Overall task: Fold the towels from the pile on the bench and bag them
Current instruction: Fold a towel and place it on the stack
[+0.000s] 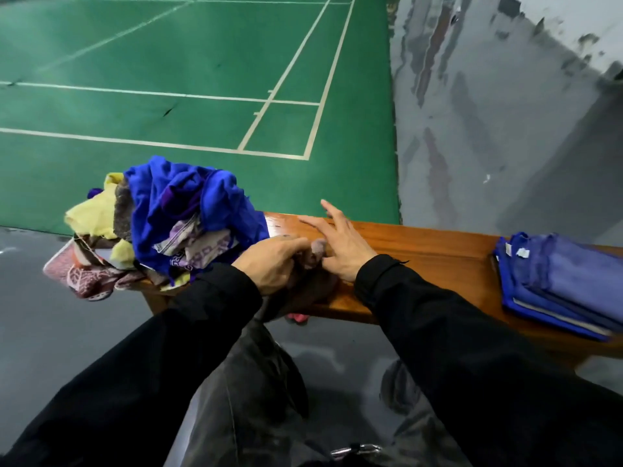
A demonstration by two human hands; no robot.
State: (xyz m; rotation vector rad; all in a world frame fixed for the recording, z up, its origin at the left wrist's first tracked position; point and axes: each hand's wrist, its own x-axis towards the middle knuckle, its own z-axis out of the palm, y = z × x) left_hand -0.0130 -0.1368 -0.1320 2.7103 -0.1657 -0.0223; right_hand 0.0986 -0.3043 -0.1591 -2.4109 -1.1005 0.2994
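- Nearest the camera, two black sleeves reached forward over dark trousers and a grey floor (pixel 84 332).
- The left hand (pixel 273 261) curled its fingers round a brownish-pink towel (pixel 315 252) at the near edge of the surface (pixel 421 244), a glossy wooden bench.
- The right hand (pixel 337 244) lay just beside it, fingers straight and spread, pressing flat on the wood and touching the towel's edge.
- To the left, the pile of unfolded towels (pixel 175 224) sat heaped on the surface, blue on top, with yellow, purple-patterned and pink ones spilling over the end.
- To the right, well apart, a blue bag (pixel 566 284) lay flat on the surface.
- Beyond the bench stretched a green court (pixel 168 79) with white lines, bordered on the right by a scuffed grey wall (pixel 505 112).
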